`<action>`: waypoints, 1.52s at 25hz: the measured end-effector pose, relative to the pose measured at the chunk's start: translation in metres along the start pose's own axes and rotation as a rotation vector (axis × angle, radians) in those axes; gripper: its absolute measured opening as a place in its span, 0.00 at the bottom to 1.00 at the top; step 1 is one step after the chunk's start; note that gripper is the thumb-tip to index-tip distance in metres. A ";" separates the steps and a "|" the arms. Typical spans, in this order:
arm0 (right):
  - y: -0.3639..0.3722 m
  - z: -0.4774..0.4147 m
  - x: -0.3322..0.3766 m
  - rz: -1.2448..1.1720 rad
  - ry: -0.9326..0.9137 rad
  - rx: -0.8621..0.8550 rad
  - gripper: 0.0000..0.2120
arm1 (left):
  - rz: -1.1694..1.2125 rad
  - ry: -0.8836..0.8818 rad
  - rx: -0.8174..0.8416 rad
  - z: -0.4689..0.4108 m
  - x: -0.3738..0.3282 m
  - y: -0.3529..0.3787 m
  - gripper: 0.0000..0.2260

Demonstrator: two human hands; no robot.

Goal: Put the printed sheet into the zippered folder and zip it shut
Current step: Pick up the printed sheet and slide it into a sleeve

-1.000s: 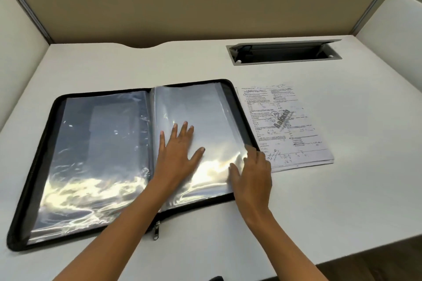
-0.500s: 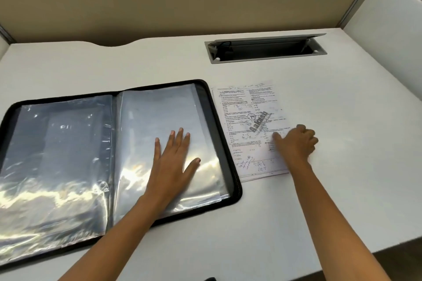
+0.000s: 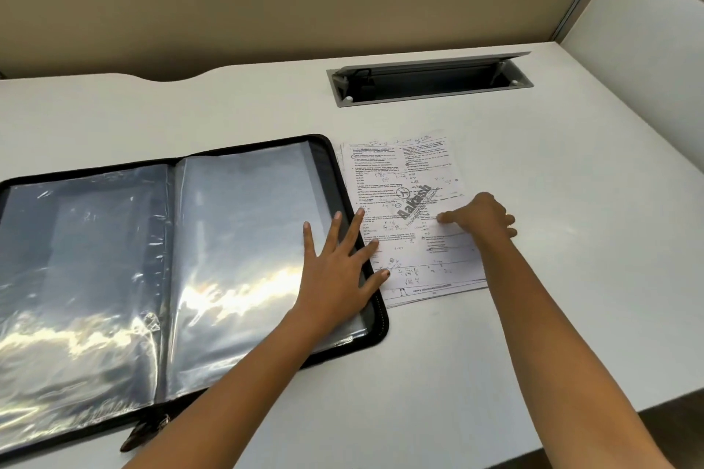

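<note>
Because only the head view is on hand, everything comes from that one look down at the desk [image 3: 533, 316]. Spread flat at about 9 o'clock lies the folder [image 3: 183, 259], opened wide with its clear sleeves face up, presumably so a sleeve is ready to take paper. Its zip pull [image 3: 146, 430] trails off the near edge at about 7 o'clock, and the zip is plainly undone.

Just beside the folder's right edge, at about 1 o'clock from the frame's centre, sits the sheet [image 3: 404, 202], the top one of a thin stack, flat on the desk and not yet inside.

Across the folder's right border rests the left hand [image 3: 335, 274], fingers apart and flat, gripping nothing; its fingertips lap over onto the sheet's near left edge. My reading is that it steadies both folder and paper.

On the sheet's right side, at about 3 o'clock, the right hand [image 3: 484, 217] lies with fingers loosely curled and one fingertip pressed to the paper, clamped on nothing. That looks like the start of peeling or sliding the top sheet free.

At 12 o'clock a cable hatch [image 3: 430, 80] stands open, well apart.
</note>
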State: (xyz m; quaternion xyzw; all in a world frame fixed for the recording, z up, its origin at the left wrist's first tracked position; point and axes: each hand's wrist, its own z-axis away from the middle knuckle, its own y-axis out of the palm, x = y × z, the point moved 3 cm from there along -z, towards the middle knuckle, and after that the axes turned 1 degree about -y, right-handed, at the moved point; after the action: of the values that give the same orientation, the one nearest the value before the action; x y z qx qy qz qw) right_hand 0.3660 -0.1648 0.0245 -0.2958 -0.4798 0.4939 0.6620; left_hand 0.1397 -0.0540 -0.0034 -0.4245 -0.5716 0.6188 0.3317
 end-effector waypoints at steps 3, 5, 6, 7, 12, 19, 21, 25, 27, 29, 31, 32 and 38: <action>0.000 -0.003 0.002 -0.060 -0.009 0.026 0.30 | 0.019 0.000 -0.015 -0.002 0.001 -0.002 0.28; -0.001 -0.001 0.004 -0.098 -0.057 0.006 0.29 | 0.038 -0.003 -0.004 -0.002 0.002 -0.001 0.26; -0.001 -0.001 0.005 -0.143 -0.079 -0.001 0.29 | 0.048 -0.006 0.005 -0.001 0.002 0.000 0.26; -0.003 0.000 0.006 -0.195 -0.086 -0.004 0.28 | 0.057 -0.010 0.014 0.000 0.001 0.001 0.26; -0.019 0.002 0.008 -0.248 -0.099 0.090 0.15 | 0.097 -0.019 0.043 0.002 0.003 0.005 0.25; -0.048 0.049 0.019 -0.248 -0.484 -0.184 0.10 | 0.551 -0.124 0.042 -0.011 0.013 -0.012 0.30; -0.062 0.063 0.022 -0.269 -0.537 -0.277 0.08 | 0.882 -0.259 0.030 -0.025 0.016 -0.029 0.33; -0.094 0.081 0.030 -0.370 -0.634 -0.351 0.07 | 1.397 -0.396 -0.043 -0.060 0.018 -0.059 0.28; -0.104 0.085 0.034 -0.476 -0.682 -0.330 0.07 | 1.553 -0.387 -0.102 -0.075 0.018 -0.077 0.21; -0.106 0.088 0.037 -0.566 -0.716 -0.332 0.06 | 1.619 -0.368 -0.207 -0.085 0.020 -0.091 0.16; -0.102 0.089 0.036 -0.641 -0.754 -0.375 0.05 | 1.602 -0.292 -0.344 -0.090 0.020 -0.105 0.13; -0.100 0.090 0.035 -0.680 -0.770 -0.400 0.05 | 1.589 -0.246 -0.399 -0.091 0.019 -0.111 0.11; -0.077 0.079 0.015 -0.935 -0.742 -0.323 0.13 | 1.491 -0.134 -0.555 -0.084 0.008 -0.121 0.04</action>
State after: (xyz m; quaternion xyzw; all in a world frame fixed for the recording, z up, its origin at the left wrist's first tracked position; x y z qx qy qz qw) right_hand 0.3222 -0.1828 0.1249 0.0411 -0.8257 0.1424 0.5443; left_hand 0.2031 0.0041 0.1164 -0.7241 -0.2890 0.5370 -0.3222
